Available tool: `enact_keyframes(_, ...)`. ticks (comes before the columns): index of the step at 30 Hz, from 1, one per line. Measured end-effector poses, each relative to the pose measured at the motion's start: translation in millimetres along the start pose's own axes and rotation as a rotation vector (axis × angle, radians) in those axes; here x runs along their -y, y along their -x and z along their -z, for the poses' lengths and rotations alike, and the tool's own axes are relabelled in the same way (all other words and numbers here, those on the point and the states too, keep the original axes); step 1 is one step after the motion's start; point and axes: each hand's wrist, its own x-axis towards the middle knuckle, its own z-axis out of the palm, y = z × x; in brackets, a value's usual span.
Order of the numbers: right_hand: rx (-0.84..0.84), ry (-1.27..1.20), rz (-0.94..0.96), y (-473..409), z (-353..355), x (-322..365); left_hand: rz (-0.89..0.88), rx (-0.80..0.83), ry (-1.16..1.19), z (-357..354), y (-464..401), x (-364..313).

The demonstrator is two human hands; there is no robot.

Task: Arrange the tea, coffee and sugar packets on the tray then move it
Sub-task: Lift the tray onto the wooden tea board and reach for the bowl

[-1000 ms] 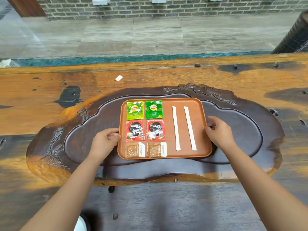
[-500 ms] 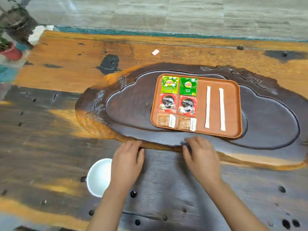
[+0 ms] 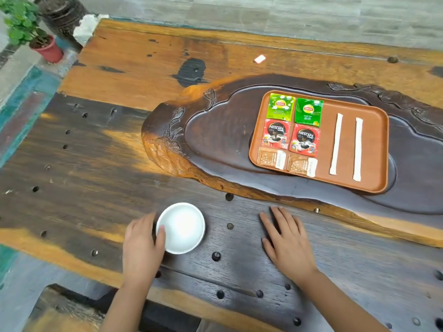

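Note:
The brown tray [image 3: 374, 144] rests on the dark carved tea board [image 3: 215, 140], right of centre. In it lie two green tea packets [image 3: 281, 107], two red coffee packets [image 3: 276, 134], two brown sugar packets [image 3: 271, 159] and two white sugar sticks [image 3: 336, 143], set in neat rows. Both hands are off the tray, near the table's front edge. My left hand [image 3: 141, 248] lies beside a white bowl [image 3: 182, 227], thumb touching its left rim. My right hand [image 3: 287, 245] lies flat on the wood, fingers spread, holding nothing.
The wooden table has several dark holes and metal studs along its front. A small white scrap [image 3: 259, 59] lies beyond the tea board. A potted plant in a red pot [image 3: 48, 50] and a dark basket stand on the floor at the far left.
Both hands let go of the tray's sides and drew back to the front of the table. The view swung left, and my left hand came to the white bowl.

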Motion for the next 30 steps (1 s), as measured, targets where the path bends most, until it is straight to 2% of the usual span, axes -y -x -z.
enact_keyframes(2, 0.035, 0.010, 0.000, 0.9, -4.2, -4.0, 0.133, 0.045, 0.211, 2.7, 2.7, 6.8)
enact_keyframes(5, 0.069, 0.017, 0.003, 2.4, -8.4, -8.6, 0.212, 0.144, 0.504, 9.1, 4.3, 18.5)
enact_keyframes(9, 0.080, -0.018, 0.001, 2.4, -10.0, -9.5, 0.275, 0.288, 0.665, 9.4, 6.7, 28.4)
enact_keyframes(14, 0.064, -0.048, 0.098, 4.8, -11.6, -15.5, 0.369, 0.313, 0.875, 2.5, 4.3, 26.8)
enact_keyframes(18, 0.064, -0.041, 0.199, 2.3, -12.1, -21.6, 0.286, 0.293, 0.956, 5.6, -12.3, 11.1)
enact_keyframes(23, 0.054, -0.058, 0.215, -0.4, -13.0, -25.2, 0.131, 0.260, 0.999, 22.4, -72.4, -23.0)
enact_keyframes(30, 0.016, -0.104, 0.211, -1.7, -13.8, -26.6, -0.016, 0.415, 1.001, 26.1, -172.8, -85.3)
